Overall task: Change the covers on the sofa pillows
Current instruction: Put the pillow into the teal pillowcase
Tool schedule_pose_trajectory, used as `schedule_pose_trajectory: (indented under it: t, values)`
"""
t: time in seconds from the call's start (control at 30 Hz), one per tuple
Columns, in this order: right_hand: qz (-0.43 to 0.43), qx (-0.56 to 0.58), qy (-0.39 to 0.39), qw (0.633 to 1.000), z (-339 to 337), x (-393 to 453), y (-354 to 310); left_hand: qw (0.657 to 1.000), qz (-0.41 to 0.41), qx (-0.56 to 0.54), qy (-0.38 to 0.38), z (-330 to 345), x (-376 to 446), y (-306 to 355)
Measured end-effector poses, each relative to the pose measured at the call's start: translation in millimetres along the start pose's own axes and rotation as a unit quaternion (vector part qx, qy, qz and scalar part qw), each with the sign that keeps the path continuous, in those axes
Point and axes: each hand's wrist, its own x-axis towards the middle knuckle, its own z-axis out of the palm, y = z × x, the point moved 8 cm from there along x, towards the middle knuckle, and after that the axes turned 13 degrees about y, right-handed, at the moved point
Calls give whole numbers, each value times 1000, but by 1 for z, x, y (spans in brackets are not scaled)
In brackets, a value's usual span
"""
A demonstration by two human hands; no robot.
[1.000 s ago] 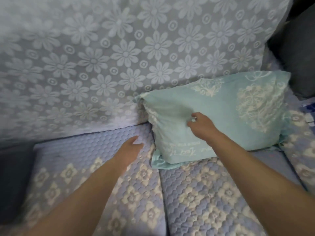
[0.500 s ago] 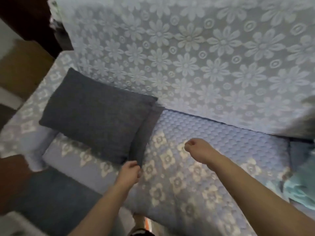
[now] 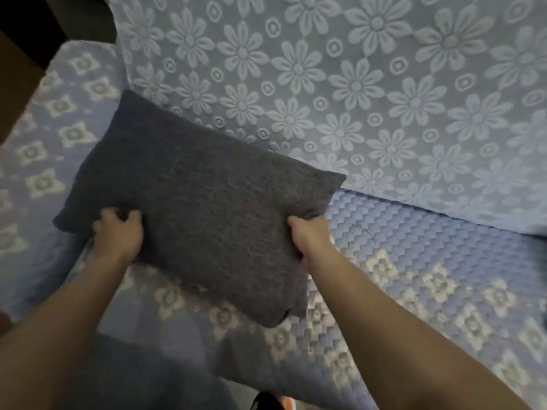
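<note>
Fingers of both my left hand (image 3: 118,232) and right hand (image 3: 310,235) curl into the grey pillow (image 3: 201,202) | pillow spans between my hands over the sofa seat (image 3: 414,247) | feels likely light, soft, squashy | best gripped by bunching edges, not the flat face

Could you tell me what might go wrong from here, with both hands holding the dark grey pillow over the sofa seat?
1. The left hand and right hand grip only the near edge of the dark grey pillow, so it could sag or slip.
2. Its far corner lies close to the flowered throw on the backrest; lifting might snag that throw and pull it askew.
</note>
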Motion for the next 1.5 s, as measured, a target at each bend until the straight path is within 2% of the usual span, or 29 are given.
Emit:
schedule_pose_trajectory:
  t: [0.07,0.13,0.2,0.23,0.3,0.37,0.43,0.47,0.5,0.63,0.73,0.77,0.83,0.93,0.97,1.0,1.13,1.2,1.3,1.37,1.43,1.5]
  values:
    - [-90,-107,88,986,-5,-11,-21,999,-27,35,-28,14,9,6]
    - [-118,-115,121,979,-22,-17,-41,998,-28,44,28,-3,2,18]
    - [-155,-137,137,969,-58,-20,-60,995,-3,1,98,-31,-4,30]
    - [-168,-150,147,963,-88,-18,-65,994,16,-19,109,-37,-7,37]
    - [-173,-166,187,952,-157,-11,-58,996,55,-43,54,-34,-19,50]
    - [-153,-162,229,948,-225,-5,-42,989,21,-117,-87,-3,-53,66]
    - [-125,-143,258,947,-297,-4,-19,959,-25,-154,-235,37,-122,93]
    - [-116,-130,277,945,-331,-4,-7,949,7,-147,-279,52,-157,109]
    - [-119,-115,298,940,-373,-4,3,943,43,-145,-296,69,-193,128]
    - [-87,-55,412,906,-521,10,36,928,157,-232,-246,99,-307,193]
    - [-109,44,458,881,-607,62,38,918,245,-220,-221,150,-389,250]
    - [-129,66,447,883,-606,80,33,924,250,-201,-211,157,-384,250]
    - [-134,37,394,908,-621,155,37,940,243,-133,-198,218,-397,256]
    - [-89,-36,216,972,-603,252,71,961,161,-32,-222,305,-397,235]
    - [-72,-38,166,983,-591,265,82,962,148,-20,-227,324,-399,227]
    - [-59,-33,151,986,-593,275,92,963,136,-28,-232,343,-408,224]
    - [-19,-20,182,983,-609,277,127,976,112,-23,-185,318,-445,249]
    - [40,-15,162,986,-610,279,157,978,147,11,-148,312,-445,263]
    - [40,-41,136,989,-604,300,185,966,233,23,-112,310,-453,285]
    - [42,-37,137,989,-602,334,211,957,264,38,-114,316,-457,289]
    - [109,35,136,984,-596,353,229,951,271,60,-139,322,-461,286]
    - [165,45,158,973,-595,342,233,946,269,72,-166,328,-460,284]
